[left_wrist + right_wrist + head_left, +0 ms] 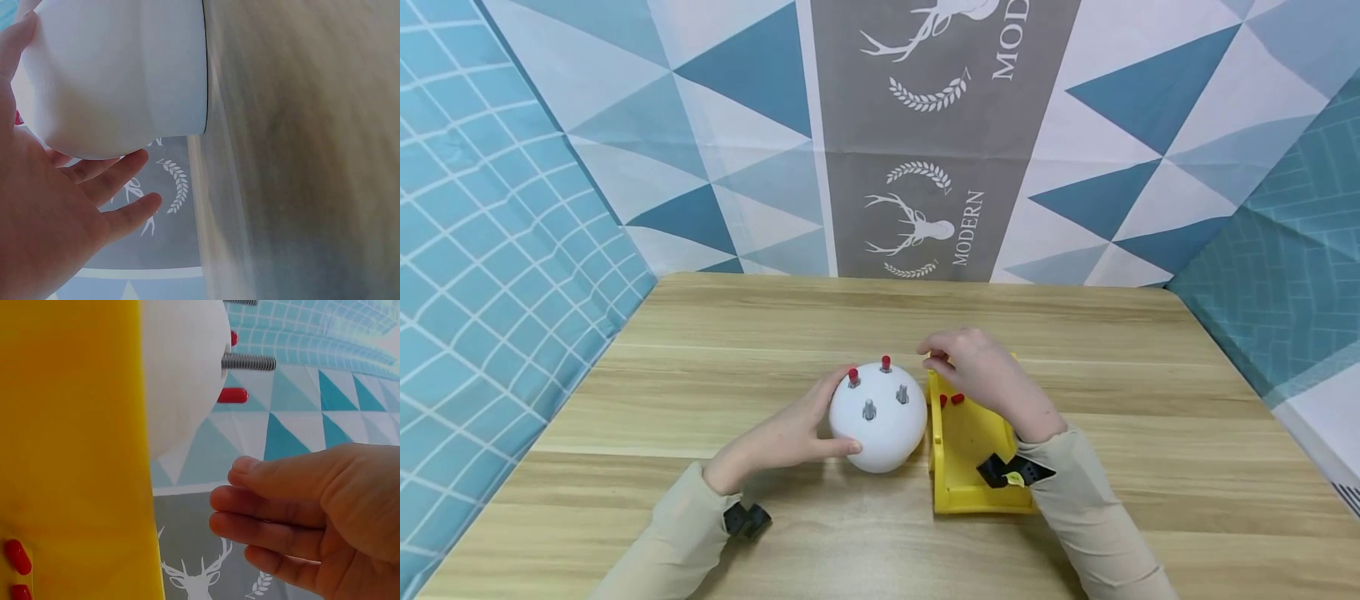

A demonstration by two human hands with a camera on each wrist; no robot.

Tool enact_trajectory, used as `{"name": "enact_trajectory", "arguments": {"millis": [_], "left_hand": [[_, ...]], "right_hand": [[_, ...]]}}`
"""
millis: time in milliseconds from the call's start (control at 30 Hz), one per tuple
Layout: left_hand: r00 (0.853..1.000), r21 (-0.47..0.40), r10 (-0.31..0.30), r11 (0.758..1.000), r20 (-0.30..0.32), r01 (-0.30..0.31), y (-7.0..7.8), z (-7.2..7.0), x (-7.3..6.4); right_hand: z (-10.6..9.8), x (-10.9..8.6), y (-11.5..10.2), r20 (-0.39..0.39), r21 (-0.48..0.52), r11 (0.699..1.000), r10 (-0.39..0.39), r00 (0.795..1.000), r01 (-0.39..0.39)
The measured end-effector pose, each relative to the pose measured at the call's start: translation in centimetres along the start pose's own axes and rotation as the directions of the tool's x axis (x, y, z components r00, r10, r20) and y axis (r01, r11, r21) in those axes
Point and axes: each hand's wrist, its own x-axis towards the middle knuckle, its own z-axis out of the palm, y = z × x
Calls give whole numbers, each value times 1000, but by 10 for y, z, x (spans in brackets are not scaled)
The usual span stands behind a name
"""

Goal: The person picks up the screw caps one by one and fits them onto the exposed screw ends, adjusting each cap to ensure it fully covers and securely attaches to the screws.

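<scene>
A white rounded body (880, 442) stands on the table, with bare threaded bolts (869, 409) toward its front and red caps (886, 363) on two posts farther back. My left hand (797, 425) holds it from the left, thumb across the front and fingers along the far side; the left wrist view shows its smooth white wall (125, 69). Over the far left corner of a yellow tray (951, 500) hovers my right hand (981, 371), just right of the white body. Its fingers (269, 528) are loosely bent, thumb near the index finger, with nothing visible between them.
Loose red caps (957, 399) lie in the tray close to its left wall. The wooden table (737, 333) runs back to a patterned cloth backdrop (910, 167), with blue tiled cloth (490, 250) at the left. Black straps (1000, 471) circle the wrists.
</scene>
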Motion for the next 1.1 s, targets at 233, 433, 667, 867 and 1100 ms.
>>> {"name": "enact_trajectory", "arguments": {"millis": [233, 433, 667, 867, 1100], "left_hand": [[1000, 7, 1, 1000, -4, -1, 0, -1, -1], [1000, -3, -11, 1000, 1, 11, 1, 0, 0], [1000, -2, -22, 1000, 6, 22, 1, 0, -1], [1000, 1, -16, 1000, -1, 16, 0, 1, -1], [1000, 6, -17, 1000, 3, 17, 0, 1, -1]], "right_hand": [[0, -1, 6, 47, 13, 998, 56, 997, -56], [0, -2, 9, 94, 21, 996, 88, 992, -90], [4, -2, 12, 183, -22, 988, 151, 971, -150], [8, -3, 15, 250, -45, 983, 186, 950, -180], [11, -2, 16, 319, -48, 976, 218, 923, -214]]}}
